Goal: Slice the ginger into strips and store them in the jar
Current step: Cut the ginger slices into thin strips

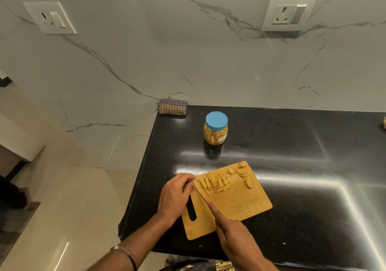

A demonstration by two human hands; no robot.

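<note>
Cutting step nearly done, storing next. Right hand (236, 237) is closed around the knife (199, 193), blade edge-down beside the strips (215, 184). Left hand (175, 197) curled at the blade tip; can't tell what its fingers pinch. Uncut slices (245, 175) left at the board's (240, 203) far corner. Jar (215, 128) behind, blue lid on: needs opening first. Glossy black table (292, 145), marble wall.

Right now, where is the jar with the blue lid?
The jar stands on the black counter, behind the cutting board, right of the folded cloth.
</note>
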